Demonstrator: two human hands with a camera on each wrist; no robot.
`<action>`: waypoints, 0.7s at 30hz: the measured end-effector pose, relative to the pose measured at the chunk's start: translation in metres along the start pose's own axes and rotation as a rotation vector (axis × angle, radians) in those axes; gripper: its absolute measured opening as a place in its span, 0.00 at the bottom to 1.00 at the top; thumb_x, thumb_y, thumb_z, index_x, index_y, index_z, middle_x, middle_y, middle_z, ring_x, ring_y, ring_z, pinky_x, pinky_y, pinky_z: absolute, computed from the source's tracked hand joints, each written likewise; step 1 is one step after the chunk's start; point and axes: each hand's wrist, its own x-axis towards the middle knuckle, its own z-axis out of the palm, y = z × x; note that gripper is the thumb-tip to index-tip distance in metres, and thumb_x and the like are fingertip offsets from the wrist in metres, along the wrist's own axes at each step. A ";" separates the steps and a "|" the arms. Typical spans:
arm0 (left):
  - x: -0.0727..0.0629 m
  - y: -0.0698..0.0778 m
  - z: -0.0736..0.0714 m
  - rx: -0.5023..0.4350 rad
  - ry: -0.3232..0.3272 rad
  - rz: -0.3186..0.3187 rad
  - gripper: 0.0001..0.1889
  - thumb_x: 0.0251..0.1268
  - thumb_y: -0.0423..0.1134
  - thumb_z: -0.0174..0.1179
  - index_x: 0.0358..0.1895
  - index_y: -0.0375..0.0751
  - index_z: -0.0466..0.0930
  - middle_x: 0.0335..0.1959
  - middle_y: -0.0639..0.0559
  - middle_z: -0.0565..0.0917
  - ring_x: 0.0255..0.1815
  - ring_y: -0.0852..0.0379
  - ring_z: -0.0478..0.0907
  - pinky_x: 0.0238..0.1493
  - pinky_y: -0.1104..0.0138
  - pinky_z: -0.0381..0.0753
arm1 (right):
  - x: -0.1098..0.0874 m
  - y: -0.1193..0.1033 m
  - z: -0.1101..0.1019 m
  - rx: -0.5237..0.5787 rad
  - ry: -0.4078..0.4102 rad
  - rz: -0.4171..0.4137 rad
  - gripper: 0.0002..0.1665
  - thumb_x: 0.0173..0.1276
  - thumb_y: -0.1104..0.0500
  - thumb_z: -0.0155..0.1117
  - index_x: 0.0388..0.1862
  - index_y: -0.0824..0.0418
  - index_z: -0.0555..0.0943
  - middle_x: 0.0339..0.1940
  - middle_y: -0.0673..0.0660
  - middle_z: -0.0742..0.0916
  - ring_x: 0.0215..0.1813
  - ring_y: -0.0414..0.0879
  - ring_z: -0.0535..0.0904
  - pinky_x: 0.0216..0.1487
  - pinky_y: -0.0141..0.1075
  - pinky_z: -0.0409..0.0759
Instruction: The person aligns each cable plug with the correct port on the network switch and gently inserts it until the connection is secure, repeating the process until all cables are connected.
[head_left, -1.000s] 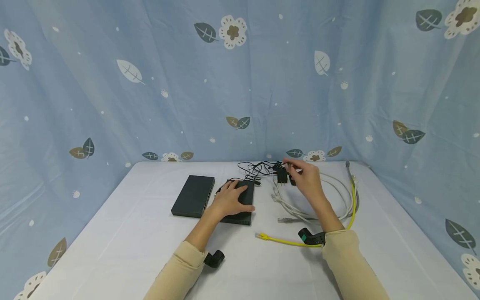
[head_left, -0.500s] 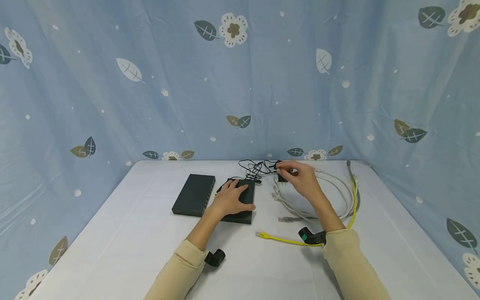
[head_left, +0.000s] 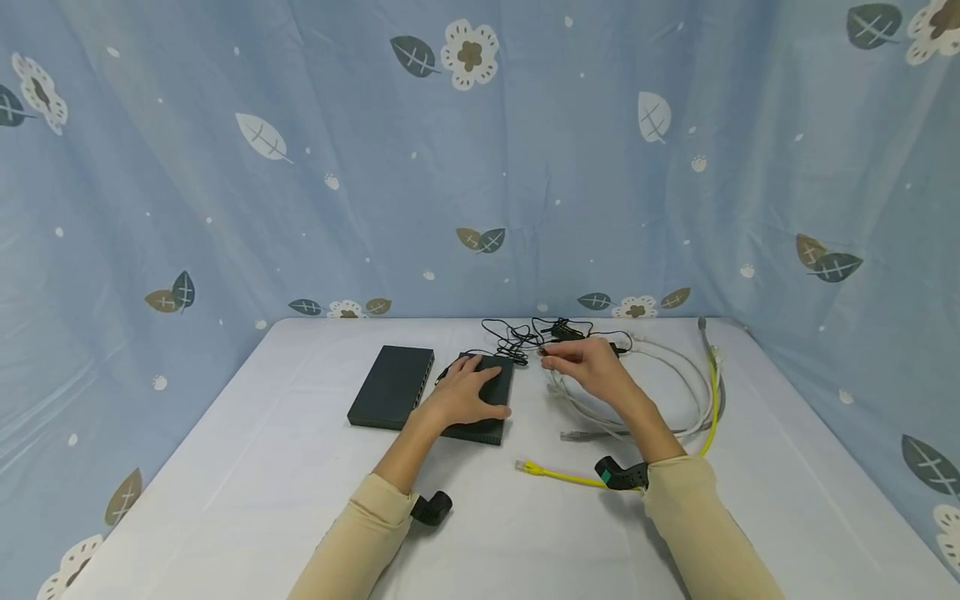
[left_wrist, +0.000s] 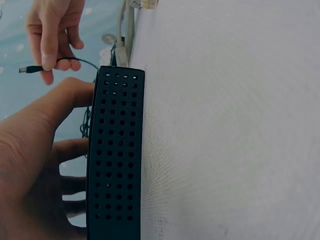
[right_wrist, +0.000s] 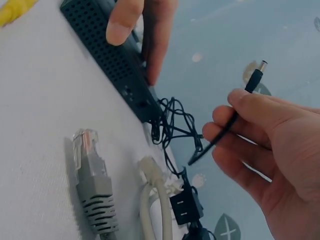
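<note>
My left hand (head_left: 459, 398) rests on a flat black box with a perforated side (left_wrist: 117, 150), fingers spread over its top and thumb at its right edge. To the right, my right hand (head_left: 600, 371) pinches a thin black power cord just behind its round barrel plug (right_wrist: 256, 79), between thumb and fingers. The metal tip sticks out past the thumb in both wrist views. Left of the covered box lies a similar black network switch (head_left: 392, 386), with a row of ports along its right side.
Tangled black cords (head_left: 513, 337) and a black power adapter (right_wrist: 186, 206) lie at the table's back. Coiled grey network cables (head_left: 678, 367) lie on the right. A yellow network cable (head_left: 566, 477) stretches across the front right. A patterned blue curtain (head_left: 480, 167) hangs behind.
My right hand has moved left and toward me, bringing the plug away from the adapters and closer to the covered box. My left hand stays in place.
</note>
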 end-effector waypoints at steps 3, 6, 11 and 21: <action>0.000 -0.001 -0.001 0.011 -0.007 0.012 0.42 0.57 0.64 0.65 0.75 0.56 0.64 0.79 0.42 0.54 0.80 0.38 0.47 0.68 0.34 0.59 | 0.001 0.002 0.001 -0.091 -0.010 -0.047 0.17 0.70 0.61 0.63 0.55 0.64 0.84 0.41 0.58 0.90 0.35 0.50 0.87 0.36 0.31 0.83; 0.000 -0.002 0.000 0.016 -0.017 0.020 0.42 0.57 0.64 0.65 0.75 0.56 0.64 0.80 0.43 0.54 0.81 0.38 0.46 0.68 0.33 0.60 | 0.001 0.004 0.003 -0.226 -0.023 -0.100 0.16 0.71 0.60 0.62 0.56 0.62 0.84 0.36 0.55 0.88 0.26 0.42 0.77 0.29 0.30 0.75; 0.002 -0.003 0.000 0.029 -0.026 0.016 0.43 0.56 0.65 0.65 0.75 0.57 0.64 0.80 0.44 0.53 0.81 0.39 0.46 0.68 0.33 0.60 | 0.000 0.003 0.005 -0.315 0.007 -0.070 0.13 0.71 0.59 0.62 0.51 0.59 0.87 0.37 0.54 0.89 0.31 0.41 0.82 0.33 0.35 0.80; -0.004 0.006 -0.005 0.051 -0.021 -0.076 0.43 0.54 0.67 0.65 0.73 0.55 0.66 0.79 0.42 0.55 0.79 0.37 0.50 0.69 0.37 0.62 | -0.001 0.002 0.007 -0.325 0.099 0.038 0.08 0.69 0.55 0.66 0.41 0.55 0.89 0.34 0.49 0.90 0.36 0.42 0.85 0.35 0.36 0.82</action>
